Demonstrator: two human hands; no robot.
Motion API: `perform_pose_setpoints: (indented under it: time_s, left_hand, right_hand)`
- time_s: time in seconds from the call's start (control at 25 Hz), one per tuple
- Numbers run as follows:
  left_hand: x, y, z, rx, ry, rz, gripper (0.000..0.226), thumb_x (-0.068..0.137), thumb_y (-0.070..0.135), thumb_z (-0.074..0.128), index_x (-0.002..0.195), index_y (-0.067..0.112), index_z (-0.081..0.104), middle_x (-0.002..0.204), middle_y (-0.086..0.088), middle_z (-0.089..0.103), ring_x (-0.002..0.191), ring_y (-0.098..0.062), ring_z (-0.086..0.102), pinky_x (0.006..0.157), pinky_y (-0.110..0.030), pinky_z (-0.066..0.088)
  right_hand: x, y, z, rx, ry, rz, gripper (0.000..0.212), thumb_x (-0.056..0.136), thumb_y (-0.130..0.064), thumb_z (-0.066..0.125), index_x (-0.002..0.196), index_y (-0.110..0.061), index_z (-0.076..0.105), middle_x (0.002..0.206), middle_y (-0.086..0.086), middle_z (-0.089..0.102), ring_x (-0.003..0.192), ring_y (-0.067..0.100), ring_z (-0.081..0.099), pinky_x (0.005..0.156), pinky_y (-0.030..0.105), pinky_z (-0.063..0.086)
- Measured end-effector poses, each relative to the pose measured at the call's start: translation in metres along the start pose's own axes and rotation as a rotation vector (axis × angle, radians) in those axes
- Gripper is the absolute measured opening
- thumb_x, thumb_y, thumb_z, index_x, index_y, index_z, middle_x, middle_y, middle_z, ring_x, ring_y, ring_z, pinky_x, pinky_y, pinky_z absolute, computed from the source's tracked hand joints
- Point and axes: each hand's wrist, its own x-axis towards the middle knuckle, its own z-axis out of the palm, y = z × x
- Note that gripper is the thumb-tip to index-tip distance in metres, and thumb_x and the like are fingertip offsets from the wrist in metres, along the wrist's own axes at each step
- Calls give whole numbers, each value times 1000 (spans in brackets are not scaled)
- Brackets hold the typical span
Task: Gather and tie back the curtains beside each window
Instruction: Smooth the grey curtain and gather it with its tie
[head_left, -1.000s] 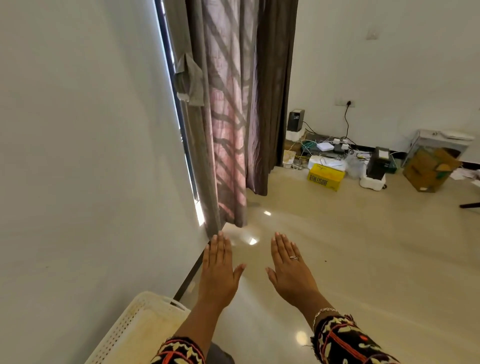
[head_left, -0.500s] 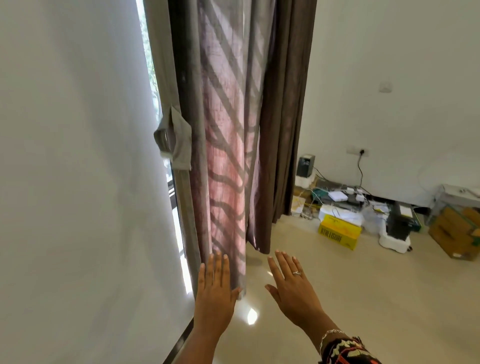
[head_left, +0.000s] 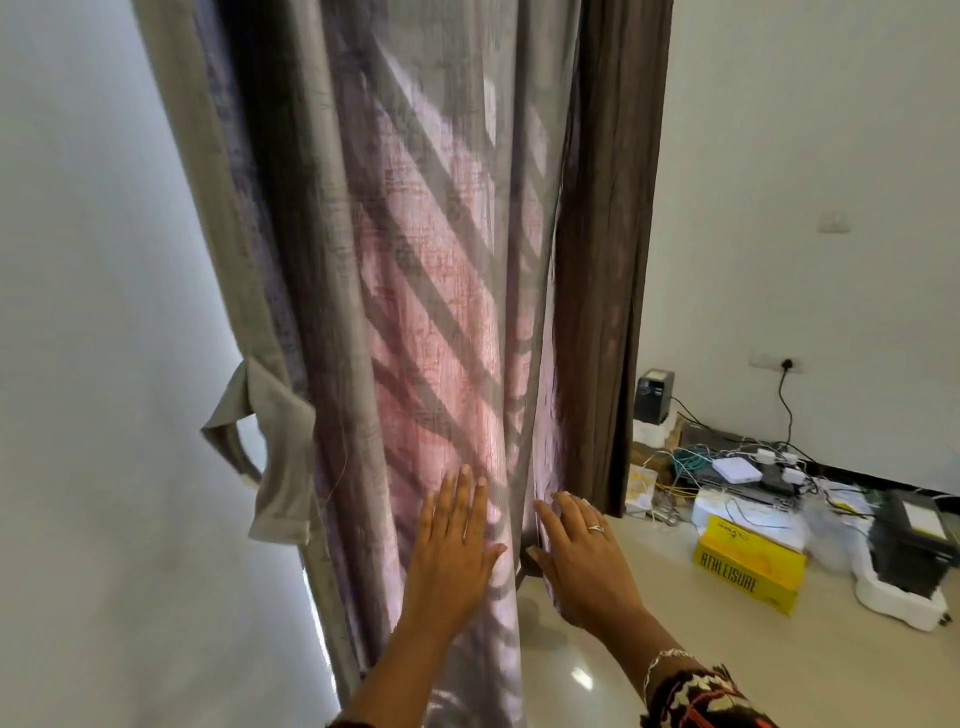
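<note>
A long grey-brown curtain (head_left: 431, 291) hangs in front of me, lit pink from behind with slanted shadow stripes. Its darker brown fold (head_left: 602, 312) hangs at the right. A grey fabric tie-back loop (head_left: 265, 457) dangles at the curtain's left edge beside the white wall. My left hand (head_left: 452, 551) lies flat with straight fingers against the lit panel. Just to the right, my right hand (head_left: 582, 556), with a ring, has its straight fingers at the edge of a fold. Neither hand grips cloth.
A white wall (head_left: 93, 364) stands close on the left. On the floor at the right lie a yellow box (head_left: 748, 569), a tangle of cables and white devices (head_left: 737, 470), a black speaker (head_left: 653, 396) and a black-and-white appliance (head_left: 909, 561). The beige floor (head_left: 727, 665) lies below.
I have come closer to the curtain and my view has risen. Both hands moved forward from open air over the floor until they reach the cloth.
</note>
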Motion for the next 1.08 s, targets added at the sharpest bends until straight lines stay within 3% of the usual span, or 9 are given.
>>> perform_pose_setpoints:
  time_s: [0.16, 0.32, 0.4, 0.48, 0.56, 0.72, 0.8, 0.92, 1.08]
  left_hand:
    - [69, 5, 14, 48, 40, 12, 64, 95, 51, 1, 139, 9, 21, 148, -13, 25, 140, -26, 12, 111, -41, 4]
    - [145, 8, 37, 97, 180, -18, 65, 96, 50, 3, 145, 9, 0, 156, -7, -11, 142, -24, -6, 113, -42, 2]
    - [186, 9, 38, 116, 211, -56, 66, 96, 50, 4, 147, 8, 7, 155, -8, -7, 142, -26, 5, 113, -44, 6]
    - [231, 11, 35, 160, 251, -61, 64, 97, 46, 8, 143, 6, 28, 154, -12, 17, 141, -29, 22, 111, -46, 11]
    - [272, 13, 32, 235, 301, -35, 58, 97, 44, 21, 138, 6, 37, 147, -15, 30, 140, -29, 22, 112, -45, 11]
    - [335, 10, 30, 331, 365, -5, 68, 82, 38, 64, 133, 1, 42, 142, -18, 40, 133, -34, 36, 111, -43, 8]
    - [365, 5, 22, 339, 395, -27, 63, 86, 39, 58, 133, 0, 43, 142, -19, 40, 131, -34, 39, 112, -43, 8]
    - [421, -10, -5, 404, 496, -64, 60, 86, 36, 47, 133, -2, 43, 142, -20, 39, 131, -35, 38, 112, -42, 10]
    - [492, -28, -44, 537, 615, -45, 72, 77, 29, 71, 133, -5, 42, 141, -24, 38, 131, -38, 37, 113, -48, 24]
  right_hand:
    - [59, 28, 35, 44, 29, -27, 61, 63, -50, 77, 114, -18, 64, 113, 7, 67, 102, 24, 66, 86, 34, 50]
    - [130, 71, 57, 106, 120, -61, 54, 66, -46, 76, 111, -18, 66, 111, 7, 68, 99, 24, 67, 82, 35, 52]
    - [164, 92, 64, 124, 194, -96, 39, 87, -46, 53, 110, -18, 66, 111, 6, 68, 99, 24, 67, 82, 36, 54]
    - [204, 115, 66, 164, 230, -117, 62, 97, -47, 13, 106, -20, 68, 108, 4, 69, 95, 21, 68, 79, 34, 55]
    - [239, 139, 67, 162, 295, -151, 70, 96, -47, 4, 105, -19, 68, 106, 4, 69, 92, 20, 68, 77, 32, 55]
    - [305, 187, 63, 163, 354, -203, 36, 84, -44, 57, 107, -17, 66, 105, 5, 68, 92, 21, 68, 77, 33, 55]
    - [341, 205, 55, 196, 335, -198, 50, 64, -40, 80, 107, -18, 65, 105, 5, 68, 91, 21, 68, 76, 31, 55]
    - [403, 223, 24, 182, 437, -248, 52, 61, -36, 83, 106, -15, 66, 104, 5, 67, 89, 21, 68, 75, 30, 55]
    - [492, 240, -22, 281, 652, -282, 44, 76, -23, 74, 112, -4, 60, 110, 15, 62, 95, 32, 63, 78, 37, 54]
